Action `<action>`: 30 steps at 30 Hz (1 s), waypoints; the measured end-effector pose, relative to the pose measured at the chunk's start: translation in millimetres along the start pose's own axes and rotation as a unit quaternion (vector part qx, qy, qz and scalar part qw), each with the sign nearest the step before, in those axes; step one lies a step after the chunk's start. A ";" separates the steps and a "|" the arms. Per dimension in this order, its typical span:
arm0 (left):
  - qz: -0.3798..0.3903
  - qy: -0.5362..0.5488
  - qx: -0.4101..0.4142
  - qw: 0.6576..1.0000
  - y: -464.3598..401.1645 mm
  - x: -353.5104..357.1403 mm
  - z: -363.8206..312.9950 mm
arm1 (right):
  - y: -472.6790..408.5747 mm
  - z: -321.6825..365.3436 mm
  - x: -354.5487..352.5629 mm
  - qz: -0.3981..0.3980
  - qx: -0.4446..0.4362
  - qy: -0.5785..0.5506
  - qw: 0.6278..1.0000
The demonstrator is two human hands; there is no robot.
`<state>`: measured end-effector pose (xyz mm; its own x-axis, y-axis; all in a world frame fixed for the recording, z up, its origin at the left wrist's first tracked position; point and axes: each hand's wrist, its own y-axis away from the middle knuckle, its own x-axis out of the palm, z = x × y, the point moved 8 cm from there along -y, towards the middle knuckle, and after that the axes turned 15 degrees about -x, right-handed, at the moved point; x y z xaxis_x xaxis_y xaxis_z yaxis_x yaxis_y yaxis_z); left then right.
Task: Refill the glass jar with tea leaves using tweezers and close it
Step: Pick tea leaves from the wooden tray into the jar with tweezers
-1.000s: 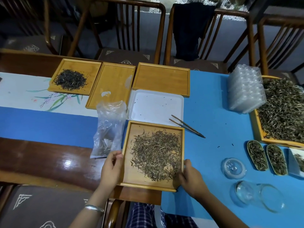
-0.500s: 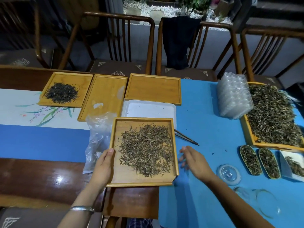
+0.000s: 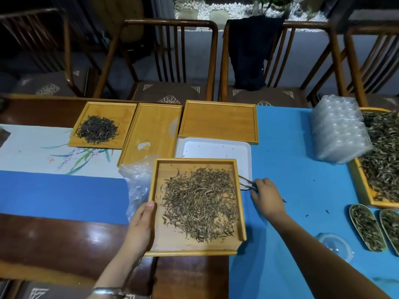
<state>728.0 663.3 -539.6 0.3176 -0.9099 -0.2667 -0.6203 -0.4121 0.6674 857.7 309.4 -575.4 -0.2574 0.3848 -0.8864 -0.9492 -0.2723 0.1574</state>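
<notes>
Tweezers (image 3: pixel 248 183) lie just beside the right rim of the wooden tray (image 3: pixel 241 203) of tea leaves (image 3: pixel 200 203), partly over the white tray (image 3: pixel 216 147) and the blue cloth (image 3: pixel 291 169), their long axis running from upper left to lower right with the dark tip showing past the hand near the cloth. The right hand (image 3: pixel 267 195) reaches in from the lower right, forearm stretched across the cloth, fingers curled down around the tweezers' middle (whether they have left the surface cannot be told). The left hand (image 3: pixel 140 225) grips the wooden tray's left edge, thumb on the rim and fingers beneath. Half a second ago the right hand hovered spread, short of the tweezers; a second ago both hands held the tray lower on the table. A clear glass lid (image 3: pixel 334 244) sits near the right forearm.
</notes>
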 end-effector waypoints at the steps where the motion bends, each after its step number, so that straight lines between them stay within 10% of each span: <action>1: -0.001 -0.001 -0.001 1.000 -0.8 0.2 0.2 | 2.9 0.3 -1.1 -0.010 0.003 -0.014 1.000; 21: 0.138 -0.052 0.091 0.985 49.4 145.0 -71.5 | 187.2 -50.8 -161.1 -0.323 0.121 -0.180 0.921; 30: 0.149 -0.062 0.105 0.981 120.7 230.3 -52.7 | 297.7 -139.9 -196.3 -0.314 0.149 -0.187 0.919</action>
<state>764.1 406.5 -483.8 0.0184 -0.9848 -0.1727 -0.8105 -0.1159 0.5742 650.9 29.5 -415.5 0.3659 0.6747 -0.6410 -0.9251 0.3389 -0.1714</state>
